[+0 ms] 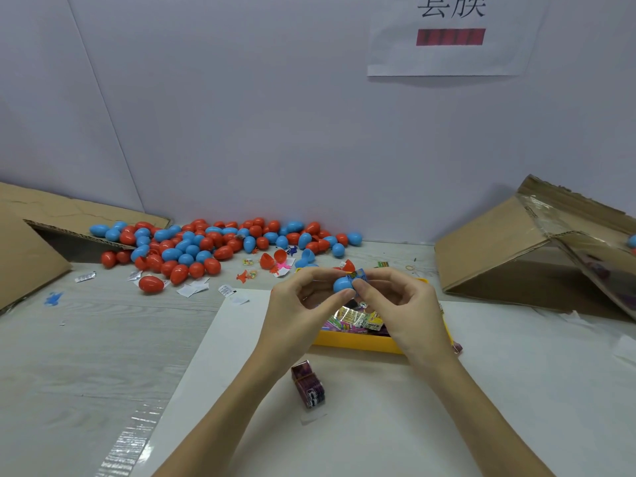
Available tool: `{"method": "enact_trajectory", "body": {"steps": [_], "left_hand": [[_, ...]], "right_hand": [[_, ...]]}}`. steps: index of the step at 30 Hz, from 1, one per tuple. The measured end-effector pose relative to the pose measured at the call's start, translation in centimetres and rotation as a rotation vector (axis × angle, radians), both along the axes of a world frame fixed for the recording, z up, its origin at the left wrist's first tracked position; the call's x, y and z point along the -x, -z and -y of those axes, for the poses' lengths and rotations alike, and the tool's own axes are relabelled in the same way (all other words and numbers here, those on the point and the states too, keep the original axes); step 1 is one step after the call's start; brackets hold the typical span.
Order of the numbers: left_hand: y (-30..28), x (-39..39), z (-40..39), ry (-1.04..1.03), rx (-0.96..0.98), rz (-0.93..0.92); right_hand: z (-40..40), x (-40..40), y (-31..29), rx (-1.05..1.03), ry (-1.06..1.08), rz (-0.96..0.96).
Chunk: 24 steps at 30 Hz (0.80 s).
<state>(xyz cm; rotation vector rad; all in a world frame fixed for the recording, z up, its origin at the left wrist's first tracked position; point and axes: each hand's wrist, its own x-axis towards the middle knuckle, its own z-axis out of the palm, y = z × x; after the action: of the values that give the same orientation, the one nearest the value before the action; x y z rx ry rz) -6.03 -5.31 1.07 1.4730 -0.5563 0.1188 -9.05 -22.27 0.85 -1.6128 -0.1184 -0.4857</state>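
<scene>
A blue plastic egg (pixel 342 284) is held in the air above a yellow tray (pixel 358 343). My left hand (pixel 296 311) pinches its left end with thumb and fingers. My right hand (pixel 402 304) pinches its right end, where a printed film sleeve (pixel 357 275) wraps the egg. The tray under my hands holds several colourful printed sleeves (pixel 354 318). A large heap of red and blue eggs (pixel 206 246) lies at the back of the table against the wall.
A banded stack of purple sleeves (pixel 308 385) lies on the white sheet (pixel 447 407) in front of the tray. Cardboard boxes lie at the left (pixel 31 249) and right (pixel 516 256). Open egg halves and small paper slips (pixel 192 289) are scattered near the heap.
</scene>
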Motion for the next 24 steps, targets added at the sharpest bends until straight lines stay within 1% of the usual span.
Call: {"method": "enact_trajectory", "body": {"steps": [6, 14, 24], "left_hand": [[0.12, -0.14, -0.08, -0.013, 0.010, -0.005], [0.36, -0.37, -0.12, -0.035, -0.010, 0.069], [0.30, -0.23, -0.03, -0.051, -0.035, 0.121]], "right_hand": [[-0.15, -0.08, 0.17, -0.006, 0.024, 0.026], [-0.33, 0.05, 0.14, 0.001, 0.002, 0.010], [-0.77, 0.21, -0.08, -0.087, -0.004, -0.036]]}}
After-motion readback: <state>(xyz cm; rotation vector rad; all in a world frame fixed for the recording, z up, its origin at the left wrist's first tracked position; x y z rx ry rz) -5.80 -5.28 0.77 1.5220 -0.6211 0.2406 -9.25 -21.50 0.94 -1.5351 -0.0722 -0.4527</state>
